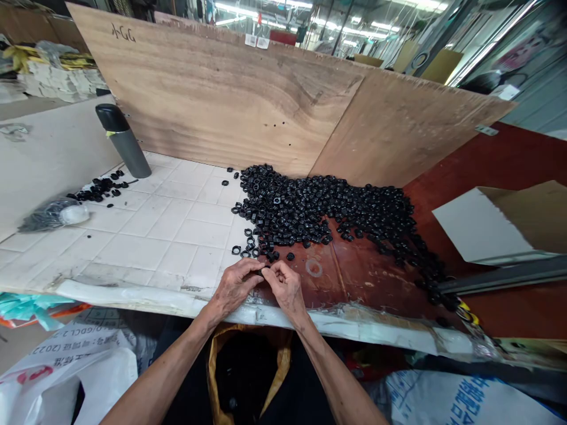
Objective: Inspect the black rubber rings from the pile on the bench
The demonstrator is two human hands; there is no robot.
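Observation:
Close to the table's front edge, my left hand [236,285] and my right hand [284,287] meet fingertip to fingertip. Both pinch a small black plastic ring [262,270], mostly covered by the fingers. Just beyond them spreads a large pile of black plastic rings [296,206], with a few loose rings [237,250] at its near left side. Below the hands, between my forearms, a yellow-rimmed bag [213,360] hangs open with dark contents that I cannot make out singly.
A plywood board [230,94] closes off the back. At left stand a grey bottle [128,144], a small heap of black parts [100,189] and a plastic bag [48,215]. A cardboard box [482,227] and a metal bar [509,275] are at right. White sacks [460,401] lie below.

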